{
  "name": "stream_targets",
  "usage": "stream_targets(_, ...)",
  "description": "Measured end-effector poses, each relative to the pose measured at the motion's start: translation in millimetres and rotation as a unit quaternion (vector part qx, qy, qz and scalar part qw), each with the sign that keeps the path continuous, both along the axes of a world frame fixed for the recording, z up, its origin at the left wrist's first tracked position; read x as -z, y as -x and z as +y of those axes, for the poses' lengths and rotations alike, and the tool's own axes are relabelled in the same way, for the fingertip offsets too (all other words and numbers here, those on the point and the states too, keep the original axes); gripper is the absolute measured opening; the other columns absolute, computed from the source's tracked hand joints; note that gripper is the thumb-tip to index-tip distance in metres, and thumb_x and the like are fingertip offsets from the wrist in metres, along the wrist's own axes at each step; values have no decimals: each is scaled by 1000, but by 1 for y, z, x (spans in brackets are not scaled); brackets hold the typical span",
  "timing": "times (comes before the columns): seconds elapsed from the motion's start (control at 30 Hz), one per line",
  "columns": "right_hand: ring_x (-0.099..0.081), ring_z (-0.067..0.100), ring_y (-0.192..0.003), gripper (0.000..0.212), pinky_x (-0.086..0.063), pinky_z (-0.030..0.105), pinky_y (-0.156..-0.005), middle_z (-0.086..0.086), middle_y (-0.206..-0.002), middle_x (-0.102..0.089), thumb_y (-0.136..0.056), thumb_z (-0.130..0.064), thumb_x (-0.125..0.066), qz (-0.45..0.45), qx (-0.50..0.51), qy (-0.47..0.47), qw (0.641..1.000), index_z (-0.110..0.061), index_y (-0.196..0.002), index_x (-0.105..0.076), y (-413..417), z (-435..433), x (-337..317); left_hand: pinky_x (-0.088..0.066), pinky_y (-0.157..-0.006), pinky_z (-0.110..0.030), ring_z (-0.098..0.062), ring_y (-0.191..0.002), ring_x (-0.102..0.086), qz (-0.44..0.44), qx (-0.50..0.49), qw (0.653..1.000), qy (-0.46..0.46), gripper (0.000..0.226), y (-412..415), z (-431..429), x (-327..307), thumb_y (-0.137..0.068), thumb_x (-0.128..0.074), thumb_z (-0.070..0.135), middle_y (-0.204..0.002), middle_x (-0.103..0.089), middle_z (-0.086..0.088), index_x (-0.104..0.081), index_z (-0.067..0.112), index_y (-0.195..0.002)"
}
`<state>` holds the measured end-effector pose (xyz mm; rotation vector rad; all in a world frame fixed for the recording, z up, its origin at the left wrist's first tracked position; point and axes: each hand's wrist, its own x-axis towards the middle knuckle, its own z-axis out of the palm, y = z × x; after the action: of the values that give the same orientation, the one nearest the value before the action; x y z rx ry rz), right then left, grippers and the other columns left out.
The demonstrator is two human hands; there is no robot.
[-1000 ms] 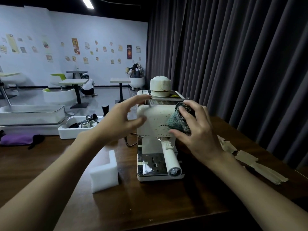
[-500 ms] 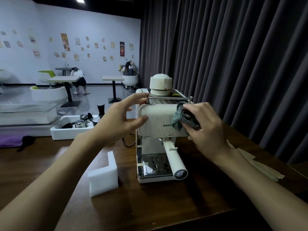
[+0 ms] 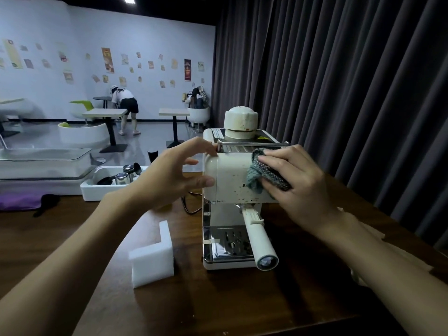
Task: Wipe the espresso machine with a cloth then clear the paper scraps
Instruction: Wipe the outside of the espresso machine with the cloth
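Bare forearms reach frame edge; left hand [image 3: 169, 177], right hand [image 3: 299, 184] bare too.

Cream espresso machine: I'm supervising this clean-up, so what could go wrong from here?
The left hand only touches a corner of the cream espresso machine, so the right hand pushing the grey-green knitted cloth might slide it. The wrist could knock the cream cylindrical handle jutting out below.
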<state>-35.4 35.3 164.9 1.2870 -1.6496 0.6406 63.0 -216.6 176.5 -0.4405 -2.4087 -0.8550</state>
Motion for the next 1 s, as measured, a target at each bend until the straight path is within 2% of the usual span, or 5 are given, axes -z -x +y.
stream_targets(0.1, -63, 32, -98, 31, -52, 45, -85, 16, -104, -66, -80, -7, -77, -1, -16, 3, 1000, 4, -108, -69, -4, -13, -1, -49, -106, -46, -8, -131, -53, -1, 1, 1000, -7, 43, 0, 1, -1, -75, -73, 48, -135, -60, 13, -53, 43, -113)
stream_targets(0.3, -61, 30, -94, 29, -51, 40, -83, 15, -102, -65, -82, -8, -74, 10, -43, -11, 999, 4, -108, -68, -15, -40, -4, -50, -105, -46, -6, -132, -52, -2, 8, 1000, -17, 39, -2, 2, -3, -75, -74, 48, -137, -60, 11, -52, 51, -107)
stream_targets(0.53, -60, 32, -94, 29, -48, 46, -80, 12, -103, -66, -82, -14, -73, 30, -15, -32, 999, 0, -108, -68, -10, -30, -8, -49, -105, -47, -7, -133, -52, -14, 5, 1000, -22, 39, -3, 1, -1, -75, -71, 52, -139, -59, 10, -54, 45, -109)
stream_targets(0.87, -55, 28, -110, 32, -41, 24, -104, 22, -117, -55, -84, -9, -69, -56, 64, 24, 996, 7, -112, -64, 10, 37, 3, -50, -106, -45, -5, -132, -52, -12, 1, 1000, -26, 38, -1, 1, -2, -72, -72, 51, -135, -60, 13, -55, 45, -106)
stream_targets(1.0, -57, 30, -107, 39, -52, 40, -91, 19, -115, -55, -84, -5, -70, -59, 63, -5, 996, -2, -121, -58, 7, 32, 4, -49, -106, -43, -3, -132, -52, -15, 3, 1000, -23, 37, -3, 3, -3, -72, -71, 50, -134, -60, 13, -54, 43, -105)
